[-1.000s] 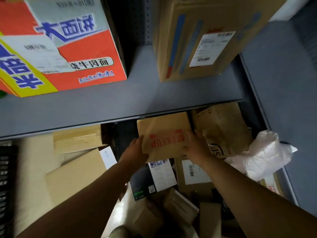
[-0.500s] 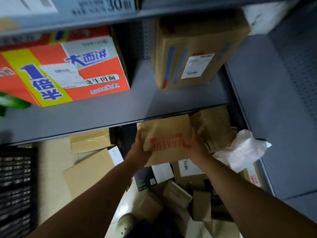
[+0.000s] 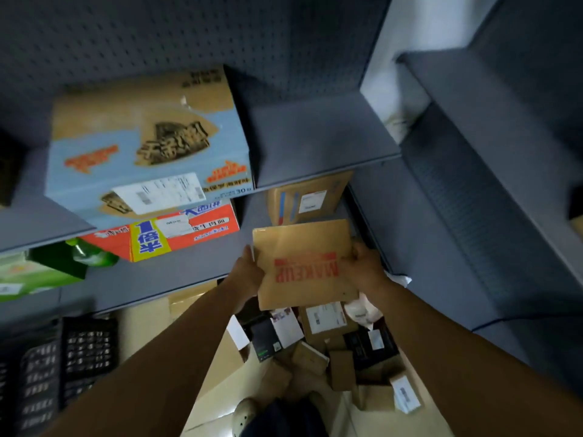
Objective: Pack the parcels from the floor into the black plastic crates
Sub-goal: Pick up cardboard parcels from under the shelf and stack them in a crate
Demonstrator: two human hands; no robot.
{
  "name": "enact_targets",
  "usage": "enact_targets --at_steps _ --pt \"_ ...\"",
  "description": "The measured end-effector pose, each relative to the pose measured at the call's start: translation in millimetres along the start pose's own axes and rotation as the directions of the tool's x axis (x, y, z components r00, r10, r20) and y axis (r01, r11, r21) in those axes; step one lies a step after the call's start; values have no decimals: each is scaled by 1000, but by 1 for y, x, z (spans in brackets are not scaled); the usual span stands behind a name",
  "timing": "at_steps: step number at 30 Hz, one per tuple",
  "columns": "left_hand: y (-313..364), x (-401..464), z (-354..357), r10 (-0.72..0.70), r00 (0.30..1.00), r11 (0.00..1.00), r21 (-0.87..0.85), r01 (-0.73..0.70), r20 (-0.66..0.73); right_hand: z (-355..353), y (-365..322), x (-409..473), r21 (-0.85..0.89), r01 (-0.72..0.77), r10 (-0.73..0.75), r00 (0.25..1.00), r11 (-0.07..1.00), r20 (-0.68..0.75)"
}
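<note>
Holding a flat brown paper parcel stamped with red MAKEUP lettering (image 3: 304, 263) up in front of the grey metal shelving (image 3: 318, 143), the left hand (image 3: 249, 274) clamps its left edge and the right hand (image 3: 362, 268) its right edge. It hangs well above the heap of small cardboard boxes and labelled packets (image 3: 328, 342) on the pale floor, so most of the packing looks undone. Black plastic crates (image 3: 63, 357) sit low on the left, well apart; whether they hold any parcels cannot be told through the blur.
</note>
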State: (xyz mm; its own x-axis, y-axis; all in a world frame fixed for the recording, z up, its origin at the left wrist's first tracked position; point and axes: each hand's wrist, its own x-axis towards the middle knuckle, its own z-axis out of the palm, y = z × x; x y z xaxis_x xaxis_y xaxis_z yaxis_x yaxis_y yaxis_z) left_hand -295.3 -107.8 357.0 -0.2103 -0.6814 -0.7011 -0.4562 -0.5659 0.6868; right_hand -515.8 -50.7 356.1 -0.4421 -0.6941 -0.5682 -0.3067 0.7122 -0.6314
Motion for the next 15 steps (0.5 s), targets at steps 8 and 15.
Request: enact_targets --at_steps 8,15 --pt "91 -121 -30 214 975 963 -153 -222 -65 -76 -77 -114 299 -13 17 1000 954 -8" --pt "120 -185 -54 231 962 953 -163 -253 -146 -102 -100 -178 437 -99 79 995 894 63"
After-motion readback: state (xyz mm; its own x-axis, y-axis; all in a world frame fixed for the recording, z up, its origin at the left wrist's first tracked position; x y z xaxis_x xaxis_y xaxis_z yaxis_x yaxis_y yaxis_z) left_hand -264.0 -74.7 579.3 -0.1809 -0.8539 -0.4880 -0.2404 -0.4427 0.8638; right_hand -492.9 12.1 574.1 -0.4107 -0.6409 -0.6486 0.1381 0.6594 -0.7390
